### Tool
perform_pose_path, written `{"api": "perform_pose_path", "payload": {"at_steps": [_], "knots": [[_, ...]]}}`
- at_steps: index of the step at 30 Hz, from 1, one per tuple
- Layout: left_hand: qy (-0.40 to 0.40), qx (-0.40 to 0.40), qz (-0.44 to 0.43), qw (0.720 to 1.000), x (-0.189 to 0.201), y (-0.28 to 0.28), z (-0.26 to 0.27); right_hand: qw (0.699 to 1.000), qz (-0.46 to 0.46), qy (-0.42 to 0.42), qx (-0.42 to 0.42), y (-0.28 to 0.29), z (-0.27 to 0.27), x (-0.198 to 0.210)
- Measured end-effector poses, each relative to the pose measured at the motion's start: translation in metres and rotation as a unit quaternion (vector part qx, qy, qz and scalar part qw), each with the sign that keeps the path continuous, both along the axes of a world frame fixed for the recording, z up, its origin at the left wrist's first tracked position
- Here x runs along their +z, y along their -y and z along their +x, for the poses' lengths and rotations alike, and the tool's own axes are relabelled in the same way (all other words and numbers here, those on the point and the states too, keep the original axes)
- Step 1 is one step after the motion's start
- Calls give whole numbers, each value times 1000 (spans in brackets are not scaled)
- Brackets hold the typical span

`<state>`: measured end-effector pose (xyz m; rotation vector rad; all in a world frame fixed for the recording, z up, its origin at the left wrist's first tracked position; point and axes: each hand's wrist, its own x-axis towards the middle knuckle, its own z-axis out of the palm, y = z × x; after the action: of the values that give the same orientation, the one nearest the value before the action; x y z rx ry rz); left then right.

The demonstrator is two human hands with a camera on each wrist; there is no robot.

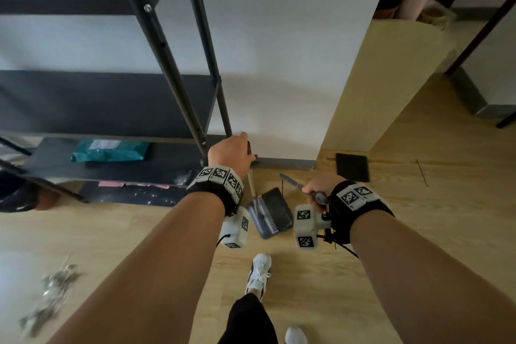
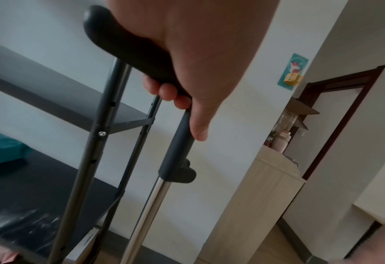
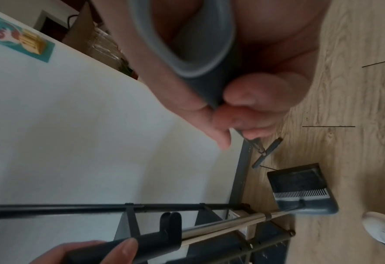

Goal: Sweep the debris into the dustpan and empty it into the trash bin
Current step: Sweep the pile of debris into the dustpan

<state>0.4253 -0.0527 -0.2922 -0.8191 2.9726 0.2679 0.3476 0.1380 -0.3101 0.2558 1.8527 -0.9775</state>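
Observation:
My left hand (image 1: 231, 152) grips the dark top of the dustpan's handle (image 2: 141, 51), fingers curled round it. A metal pole (image 2: 146, 214) runs down from there to the dark grey dustpan (image 1: 275, 209) with white comb teeth, near the foot of the wall. My right hand (image 1: 318, 186) holds the broom's grey handle (image 3: 200, 53), and its thin dark head (image 1: 290, 181) sits just right of the pan. A blurred pile of pale debris (image 1: 53, 293) lies on the wood floor at the lower left, far from both tools. No trash bin is in view.
A black metal shelf unit (image 1: 111, 103) stands at the left against the white wall, with a teal package (image 1: 110, 151) on its low shelf. A beige cabinet (image 1: 377, 78) is at the right, with a black pad (image 1: 352, 167) at its foot. My white shoe (image 1: 259, 274) is behind the dustpan.

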Motion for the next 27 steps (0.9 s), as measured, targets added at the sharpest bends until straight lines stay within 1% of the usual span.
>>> {"api": "perform_pose_path", "payload": {"at_steps": [2,6,8,10,12,16,19,21,23,25,27], "knots": [[1,5,4,1000,1,-24,26,999,16,9,42,-13,17,8],[15,7,6,1000,-3,-67,82,992,67,27,100,-39,66,22],[26,13,0,1000,-6,-80,113,985,90,22,144,-46,92,27],[44,30,-13,999,-6,-86,144,982,103,19,160,-49,117,28],[53,69,-11,996,-7,-86,176,977,110,14,180,-48,141,29],[18,169,42,985,-6,-73,241,967,116,-18,224,-45,189,30],[15,200,62,978,-9,-64,296,969,111,-28,220,-41,230,28],[2,221,81,972,-11,-60,340,971,107,-30,214,-36,265,27],[-23,252,117,960,-11,-59,389,971,99,-39,212,-29,306,25],[-48,291,141,945,-8,-61,442,968,96,-44,227,-19,351,23],[-56,327,148,932,-4,-65,498,958,105,-55,260,-6,400,19]]}}
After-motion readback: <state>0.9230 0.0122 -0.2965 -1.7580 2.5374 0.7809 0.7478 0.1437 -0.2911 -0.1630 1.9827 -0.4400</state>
